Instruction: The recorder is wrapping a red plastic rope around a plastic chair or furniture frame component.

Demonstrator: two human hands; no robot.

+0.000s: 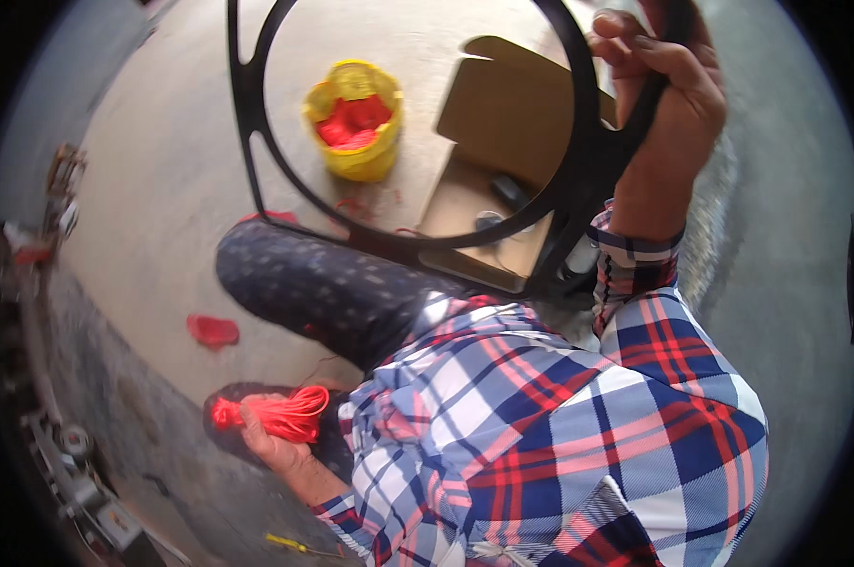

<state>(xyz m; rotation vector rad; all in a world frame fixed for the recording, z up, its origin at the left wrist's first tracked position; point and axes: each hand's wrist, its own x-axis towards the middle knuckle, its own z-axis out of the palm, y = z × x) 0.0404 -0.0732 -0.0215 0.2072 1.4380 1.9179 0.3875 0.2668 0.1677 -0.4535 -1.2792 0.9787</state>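
Observation:
My left hand [274, 448] rests by my knee at the lower left, its fingers closed around a looped bundle of bright red cord [293, 414]. The loops spread out to the right of the hand, and the bundle's narrower end points left. Raised at the upper right, my right hand [691, 113] has its fingers bent round the edge of a black flat frame [592, 156]. This frame has a large round opening and smaller cut-outs, and it stands close in front of my view. Its top runs out of the picture.
Through the frame's opening I see a yellow bucket [370, 163] with red material inside. An open cardboard box [465, 194] holding a dark object stands right of it. A red piece [212, 331] lies on the floor. A yellow-handled tool [287, 542] and machine parts [91, 491] are at the lower left.

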